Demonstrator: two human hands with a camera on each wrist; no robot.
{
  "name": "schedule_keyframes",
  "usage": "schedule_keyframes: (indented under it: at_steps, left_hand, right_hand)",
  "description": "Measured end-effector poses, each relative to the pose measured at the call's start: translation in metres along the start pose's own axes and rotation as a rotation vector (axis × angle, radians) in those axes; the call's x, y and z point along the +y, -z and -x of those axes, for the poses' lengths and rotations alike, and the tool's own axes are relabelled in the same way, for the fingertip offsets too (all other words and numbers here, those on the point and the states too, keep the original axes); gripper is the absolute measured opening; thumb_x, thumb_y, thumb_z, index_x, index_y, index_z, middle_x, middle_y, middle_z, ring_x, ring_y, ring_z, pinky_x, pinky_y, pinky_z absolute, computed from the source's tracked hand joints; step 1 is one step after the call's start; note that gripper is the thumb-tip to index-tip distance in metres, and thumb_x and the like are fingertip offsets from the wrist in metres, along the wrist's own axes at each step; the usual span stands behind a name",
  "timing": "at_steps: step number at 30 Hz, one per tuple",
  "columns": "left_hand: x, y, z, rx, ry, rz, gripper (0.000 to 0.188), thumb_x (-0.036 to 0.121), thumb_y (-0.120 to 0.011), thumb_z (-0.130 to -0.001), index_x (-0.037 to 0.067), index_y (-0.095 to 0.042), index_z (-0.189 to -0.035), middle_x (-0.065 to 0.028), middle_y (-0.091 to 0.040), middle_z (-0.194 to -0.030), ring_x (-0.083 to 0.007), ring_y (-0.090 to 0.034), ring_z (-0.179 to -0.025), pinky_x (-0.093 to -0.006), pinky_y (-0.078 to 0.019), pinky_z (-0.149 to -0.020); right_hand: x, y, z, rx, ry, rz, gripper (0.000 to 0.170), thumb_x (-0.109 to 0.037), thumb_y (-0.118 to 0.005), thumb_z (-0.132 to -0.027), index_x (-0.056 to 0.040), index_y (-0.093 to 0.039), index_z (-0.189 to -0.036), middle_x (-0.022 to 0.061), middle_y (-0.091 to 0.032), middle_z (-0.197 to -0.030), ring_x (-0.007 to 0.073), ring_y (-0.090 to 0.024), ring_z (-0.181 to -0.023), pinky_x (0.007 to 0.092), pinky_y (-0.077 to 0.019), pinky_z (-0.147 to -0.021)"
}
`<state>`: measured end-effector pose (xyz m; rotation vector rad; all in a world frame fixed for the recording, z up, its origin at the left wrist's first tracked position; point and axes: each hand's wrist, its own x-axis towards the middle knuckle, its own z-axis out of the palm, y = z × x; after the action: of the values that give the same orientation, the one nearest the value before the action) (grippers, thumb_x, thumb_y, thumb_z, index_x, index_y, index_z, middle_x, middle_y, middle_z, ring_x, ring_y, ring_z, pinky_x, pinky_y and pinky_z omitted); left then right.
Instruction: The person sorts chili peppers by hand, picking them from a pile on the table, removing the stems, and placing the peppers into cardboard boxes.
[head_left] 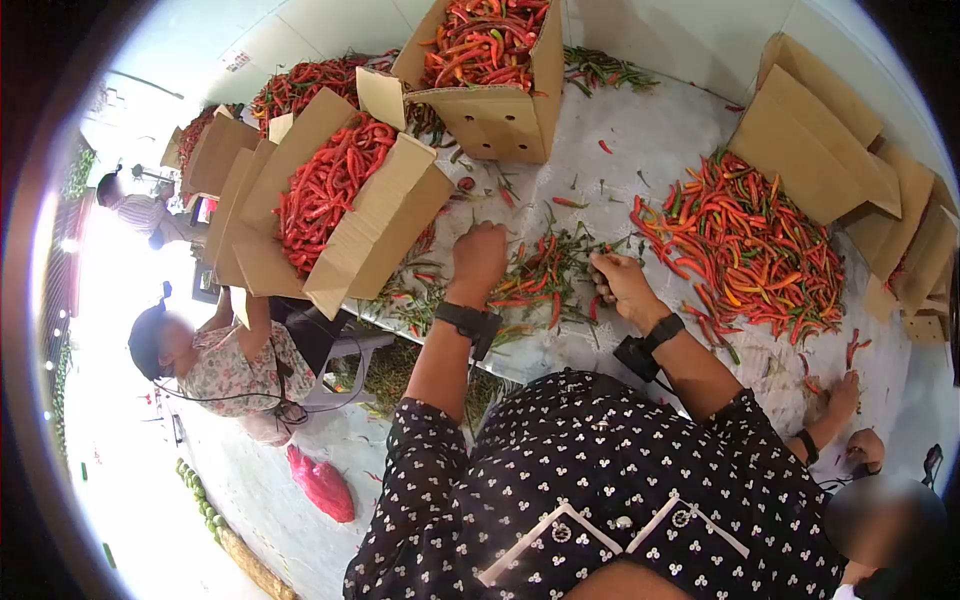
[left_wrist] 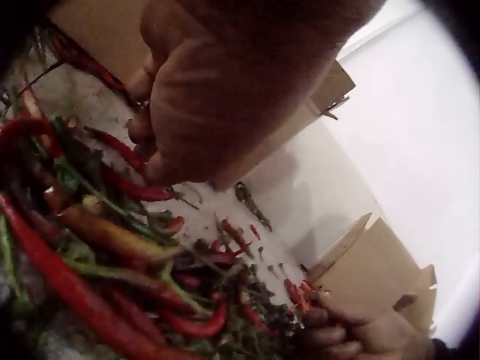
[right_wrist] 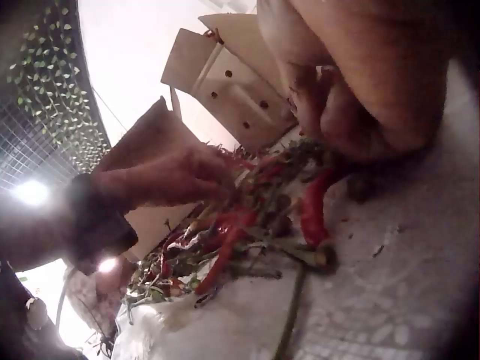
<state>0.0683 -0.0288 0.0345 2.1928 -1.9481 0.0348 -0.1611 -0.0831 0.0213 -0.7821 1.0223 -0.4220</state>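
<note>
Over the heap of chilies with green stems (head_left: pixel 545 268), the left hand (head_left: pixel 480 262) is bent down with curled fingers. In the left wrist view, a dark red chili (left_wrist: pixel 84 58) runs up to the pinched fingertips of this hand (left_wrist: pixel 217 97). At the heap's right side is the right hand (head_left: pixel 628 285), its thumb and fingers curled together. Small red chilies (left_wrist: pixel 298 291) show at its fingertips in the left wrist view. In the right wrist view, a red chili (right_wrist: pixel 316 206) hangs below that hand (right_wrist: pixel 360 82); its palm side is partly hidden.
A large chili pile (head_left: pixel 760 250) lies to the right. Cartons full of red chilies (head_left: pixel 335 190) stand at left and back (head_left: pixel 505 125); other cartons (head_left: pixel 820 140) stand at back right. One person (head_left: pixel 245 365) sits at left; another person's hand (head_left: pixel 843 400) reaches in at lower right.
</note>
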Motion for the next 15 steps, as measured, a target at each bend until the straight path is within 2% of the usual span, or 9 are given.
schedule_keyframes:
  at_steps: [1,3,5,7,8,10,11,13,15]
  left_hand:
    - [-0.002,-0.006,0.001,-0.035,0.060,0.061,0.008,0.012,-0.052,-0.072,0.004,-0.055,-0.074,-0.0138,-0.054,-0.075,-0.0337,-0.054,-0.074,-0.0434,-0.0447,-0.065]
    - [-0.007,-0.011,0.002,-0.037,0.056,0.075,0.009,0.011,-0.051,-0.072,0.004,-0.056,-0.076,-0.0149,-0.056,-0.077,-0.0345,-0.055,-0.074,-0.0431,-0.0448,-0.065]
    - [-0.009,-0.011,0.003,-0.040,0.052,0.089,0.010,0.011,-0.051,-0.072,0.004,-0.057,-0.078,-0.0160,-0.057,-0.078,-0.0354,-0.055,-0.074,-0.0429,-0.0450,-0.065]
    - [-0.004,0.001,0.002,0.003,0.179,0.310,0.012,0.011,-0.052,-0.074,0.003,-0.058,-0.081,-0.0114,-0.060,-0.075,-0.0266,-0.058,-0.068,-0.0352,-0.0450,-0.061]
    - [0.000,0.007,0.003,-0.003,0.178,0.311,0.012,0.011,-0.052,-0.074,0.003,-0.058,-0.081,-0.0114,-0.060,-0.075,-0.0266,-0.058,-0.068,-0.0352,-0.0450,-0.061]
    - [0.014,0.028,0.004,-0.192,0.355,1.076,0.012,0.012,-0.055,-0.077,0.001,-0.058,-0.082,-0.0038,-0.059,-0.072,-0.0129,-0.053,-0.065,-0.0267,-0.0417,-0.058]
    - [0.018,0.023,0.006,-0.190,0.355,1.074,0.012,0.012,-0.055,-0.077,0.001,-0.058,-0.082,-0.0038,-0.059,-0.072,-0.0129,-0.053,-0.065,-0.0267,-0.0417,-0.058]
    - [0.032,0.015,0.011,-0.277,0.321,1.128,0.014,0.014,-0.058,-0.077,0.001,-0.057,-0.080,0.0015,-0.054,-0.071,-0.0057,-0.046,-0.066,-0.0219,-0.0384,-0.057]
    - [0.043,0.018,0.014,-0.300,0.312,1.121,0.014,0.014,-0.058,-0.077,0.001,-0.056,-0.080,0.0005,-0.054,-0.070,-0.0062,-0.046,-0.065,-0.0230,-0.0388,-0.058]
  right_hand:
    - [0.001,0.000,-0.001,0.007,-0.003,-0.001,0.021,-0.025,-0.056,-0.082,-0.0087,-0.049,-0.071,-0.0025,-0.042,-0.059,0.0060,-0.035,-0.046,0.0209,-0.0239,-0.038]
    - [0.002,0.000,-0.002,0.014,-0.007,-0.004,0.020,-0.024,-0.055,-0.083,-0.0085,-0.048,-0.072,-0.0023,-0.042,-0.059,0.0060,-0.035,-0.046,0.0205,-0.0244,-0.038]
    - [0.001,0.001,-0.002,-0.056,0.022,-0.019,0.017,-0.022,-0.055,-0.082,-0.0078,-0.051,-0.075,-0.0023,-0.042,-0.060,0.0060,-0.037,-0.047,0.0201,-0.0254,-0.039]
    - [-0.004,-0.007,0.003,-0.077,0.050,-0.014,0.014,-0.020,-0.056,-0.082,-0.0070,-0.053,-0.078,-0.0031,-0.042,-0.059,0.0056,-0.037,-0.047,0.0202,-0.0253,-0.039]
    - [-0.004,-0.011,0.005,-0.098,0.076,-0.006,0.012,-0.018,-0.056,-0.081,-0.0063,-0.054,-0.081,-0.0039,-0.042,-0.059,0.0052,-0.036,-0.047,0.0202,-0.0252,-0.039]
    - [-0.003,-0.017,0.003,-0.137,0.112,0.042,0.012,-0.017,-0.057,-0.081,-0.0052,-0.055,-0.083,-0.0047,-0.043,-0.059,0.0045,-0.036,-0.047,0.0201,-0.0250,-0.039]
    - [-0.004,-0.021,0.002,-0.180,0.152,0.090,0.012,-0.015,-0.058,-0.080,-0.0041,-0.056,-0.086,-0.0055,-0.043,-0.059,0.0038,-0.036,-0.047,0.0201,-0.0249,-0.039]
    - [-0.007,-0.026,0.003,-0.226,0.157,0.107,0.014,-0.014,-0.058,-0.080,-0.0038,-0.057,-0.089,-0.0049,-0.047,-0.064,0.0035,-0.038,-0.049,0.0191,-0.0269,-0.041]
    - [-0.007,-0.026,0.002,-0.265,0.159,0.122,0.016,-0.014,-0.059,-0.080,-0.0035,-0.058,-0.092,-0.0043,-0.050,-0.069,0.0033,-0.040,-0.050,0.0181,-0.0288,-0.043]
